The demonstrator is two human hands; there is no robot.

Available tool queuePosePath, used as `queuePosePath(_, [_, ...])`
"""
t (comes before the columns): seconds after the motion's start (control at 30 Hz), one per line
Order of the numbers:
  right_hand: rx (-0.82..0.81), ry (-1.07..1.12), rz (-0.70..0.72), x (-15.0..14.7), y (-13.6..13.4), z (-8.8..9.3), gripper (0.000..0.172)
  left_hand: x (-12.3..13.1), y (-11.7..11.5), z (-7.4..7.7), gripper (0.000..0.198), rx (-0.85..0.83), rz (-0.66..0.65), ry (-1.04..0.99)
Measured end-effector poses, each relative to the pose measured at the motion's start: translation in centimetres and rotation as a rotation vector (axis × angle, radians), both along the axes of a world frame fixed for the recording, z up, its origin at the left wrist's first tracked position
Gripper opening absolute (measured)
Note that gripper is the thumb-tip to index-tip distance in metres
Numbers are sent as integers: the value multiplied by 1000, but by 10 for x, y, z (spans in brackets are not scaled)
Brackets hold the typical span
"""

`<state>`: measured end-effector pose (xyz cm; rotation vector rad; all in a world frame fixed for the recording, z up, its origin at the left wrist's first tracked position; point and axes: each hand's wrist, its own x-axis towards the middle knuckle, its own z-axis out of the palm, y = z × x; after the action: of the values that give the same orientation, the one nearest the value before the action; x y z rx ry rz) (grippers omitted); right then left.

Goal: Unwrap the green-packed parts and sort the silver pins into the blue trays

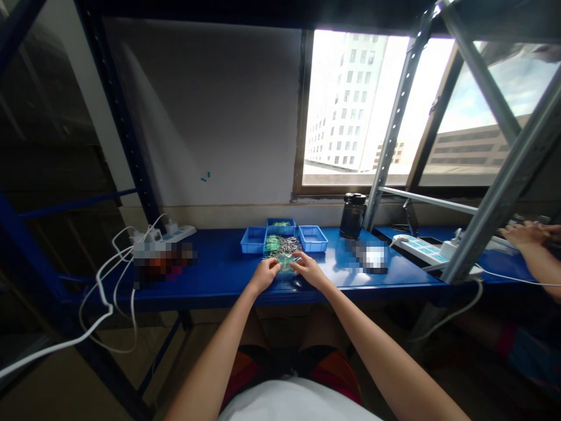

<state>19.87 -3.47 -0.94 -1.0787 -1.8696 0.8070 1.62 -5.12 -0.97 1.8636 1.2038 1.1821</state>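
Observation:
Just past the front edge of the blue table, a small see-through green plastic bag [287, 264] is stretched between my two hands. My left hand [265, 275] pinches its left side with thumb and fingers. On the opposite side, the fingers of my right hand [309, 270] are closed on it too. Behind the bag lies a loose heap of small silvery metal pieces [289, 244], like screws or nails. More green bags [272, 242] lie at the heap's left. Around it stand a left blue bin [253, 241], a back blue bin [281, 225] with greenish bags inside, and a right blue bin [312, 240].
A black bottle [352, 216] stands by the window, near a blurred-out item [372, 258]. Power strips [175, 235] with white cables [107, 292] lie left, another strip [432, 252] right. Metal shelf posts [398, 117] frame the table. Another person's hands [528, 234] show far right.

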Motion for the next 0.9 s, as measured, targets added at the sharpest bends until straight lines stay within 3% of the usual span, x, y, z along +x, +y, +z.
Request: queuePosePath(0.9, [25, 18, 4, 4, -5, -8, 40, 1, -1, -1, 33, 2, 56, -41])
